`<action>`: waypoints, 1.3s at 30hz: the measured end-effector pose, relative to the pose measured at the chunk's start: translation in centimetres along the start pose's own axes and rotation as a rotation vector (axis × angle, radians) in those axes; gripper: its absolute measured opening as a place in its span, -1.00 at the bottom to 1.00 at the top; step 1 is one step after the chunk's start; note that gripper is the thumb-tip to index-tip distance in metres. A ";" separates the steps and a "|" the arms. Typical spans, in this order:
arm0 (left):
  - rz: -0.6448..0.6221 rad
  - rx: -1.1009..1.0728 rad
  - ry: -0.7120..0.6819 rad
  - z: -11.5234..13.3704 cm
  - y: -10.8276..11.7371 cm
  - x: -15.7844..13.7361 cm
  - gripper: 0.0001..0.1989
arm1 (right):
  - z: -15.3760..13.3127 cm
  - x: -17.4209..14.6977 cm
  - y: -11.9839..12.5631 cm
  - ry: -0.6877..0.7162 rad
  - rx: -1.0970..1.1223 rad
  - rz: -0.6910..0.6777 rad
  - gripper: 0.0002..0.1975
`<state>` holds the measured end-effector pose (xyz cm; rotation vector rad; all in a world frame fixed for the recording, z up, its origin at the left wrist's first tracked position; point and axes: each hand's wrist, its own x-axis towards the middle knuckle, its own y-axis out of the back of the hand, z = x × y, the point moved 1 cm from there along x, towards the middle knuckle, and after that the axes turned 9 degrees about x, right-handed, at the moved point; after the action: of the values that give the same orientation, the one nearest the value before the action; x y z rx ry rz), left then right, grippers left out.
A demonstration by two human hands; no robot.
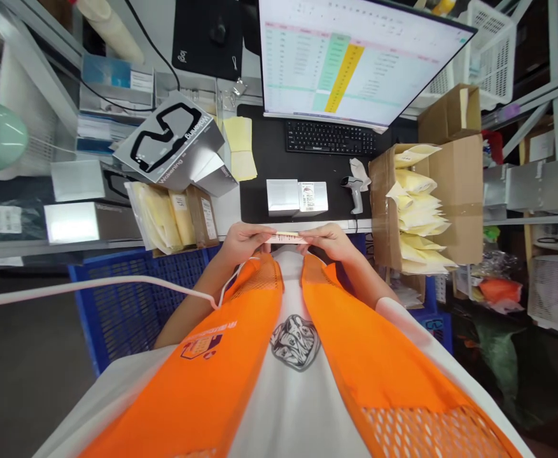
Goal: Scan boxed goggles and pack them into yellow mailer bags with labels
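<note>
Close in front of my chest, a small white and yellow label-like slip with red print stretches between both hands. My left hand pinches its left end, fingers closed. At the other end my right hand grips it between thumb and fingers. What lies under the fingertips is hidden. Just beyond the hands, two small white boxes stand side by side on the black desk mat; the right box bears a printed label, while the left box shows a plain face.
A barcode scanner lies right of the boxes, beside an open carton of yellow padded envelopes. Behind are a keyboard and monitor. Yellow slips, a grey goggles box and more envelopes crowd the left. A blue crate stands below.
</note>
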<state>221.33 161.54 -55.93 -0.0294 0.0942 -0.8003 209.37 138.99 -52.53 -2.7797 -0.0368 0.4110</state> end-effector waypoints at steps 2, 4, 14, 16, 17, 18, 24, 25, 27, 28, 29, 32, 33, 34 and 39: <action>-0.056 -0.036 0.035 -0.5 0.3 0.2 -0.57 | 0.3 0.2 0.2 -0.001 0.047 0.002 -0.63; -0.120 -0.070 0.087 -1.2 0.7 0.2 -0.55 | 0.7 0.4 0.5 -0.035 0.095 -0.010 -0.62; 0.134 0.247 0.038 -2.0 -0.7 -0.4 -0.48 | 0.7 1.2 0.5 0.107 -0.253 0.252 -0.46; 0.227 0.485 -0.112 -1.3 -1.0 -0.6 -0.55 | 0.2 1.0 0.2 0.248 -0.471 0.336 -0.51; 0.251 0.558 -0.155 -1.1 -1.1 -0.6 -0.57 | 0.0 0.8 0.1 0.289 -0.521 0.346 -0.53; 0.260 0.583 -0.161 -0.9 -1.2 -0.5 -0.59 | -0.3 0.7 0.0 0.299 -0.520 0.336 -0.55; 0.134 0.139 0.144 -0.8 -1.6 0.3 -0.61 | -1.5 1.1 0.2 0.125 -0.144 0.253 -0.61; 0.104 0.078 0.176 -0.8 -1.7 0.4 -0.63 | -1.6 1.3 0.4 0.114 -0.123 0.264 -0.63; 0.053 0.006 0.217 -0.8 -1.9 0.4 -0.66 | -1.7 1.6 0.7 0.095 -0.115 0.296 -0.68; 0.033 -0.013 0.230 -0.7 -2.0 0.3 -0.68 | -1.6 1.7 0.9 0.086 -0.116 0.310 -0.71; 0.014 -0.025 0.242 -0.7 -2.1 0.2 -0.71 | -1.6 1.8 1.0 0.075 -0.115 0.319 -0.73; -0.028 -0.043 0.254 -0.4 -2.5 -0.1 -0.78 | -1.6 1.7 1.3 0.049 -0.105 0.318 -0.80; -0.036 -0.046 0.252 -0.3 -2.7 -0.2 -0.79 | -1.6 1.6 1.3 0.043 -0.104 0.311 -0.81; -0.043 -0.046 0.249 -0.1 -2.8 -0.3 -0.81 | -1.7 1.5 1.3 0.036 -0.106 0.303 -0.82; -0.059 -0.055 0.242 1.3 -3.4 -0.9 -0.83 | -2.5 1.0 0.8 -0.003 -0.108 0.284 -0.83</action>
<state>218.37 159.84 -54.40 0.0132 0.3452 -0.8575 211.04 137.48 -50.80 -2.8987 0.3487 0.4950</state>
